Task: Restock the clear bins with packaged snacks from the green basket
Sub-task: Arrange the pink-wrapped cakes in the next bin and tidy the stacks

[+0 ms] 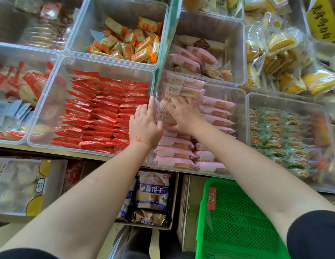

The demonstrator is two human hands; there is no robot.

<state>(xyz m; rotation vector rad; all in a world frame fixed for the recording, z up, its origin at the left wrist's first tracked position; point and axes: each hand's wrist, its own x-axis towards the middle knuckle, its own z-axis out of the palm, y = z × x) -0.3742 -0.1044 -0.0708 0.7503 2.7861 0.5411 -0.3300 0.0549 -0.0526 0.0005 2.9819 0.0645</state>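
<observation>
A clear bin (239, 109) in the middle holds rows of pink packaged toast snacks (175, 153). My right hand (183, 114) lies with fingers spread flat on the pink packs at the bin's left side, pressing them. My left hand (145, 123) rests against the bin's left wall, fingers straight and pointing up along it. The green basket (235, 225) sits at the lower right under my right forearm; the part I can see is empty mesh.
Left of the pink bin is a clear bin of red packets (99, 113), with orange snacks (129, 43) behind. Green-wrapped snacks (282, 131) fill the right bin, yellow cakes (286, 62) beyond. Cardboard boxes and biscuit bags (152, 193) sit under the shelf.
</observation>
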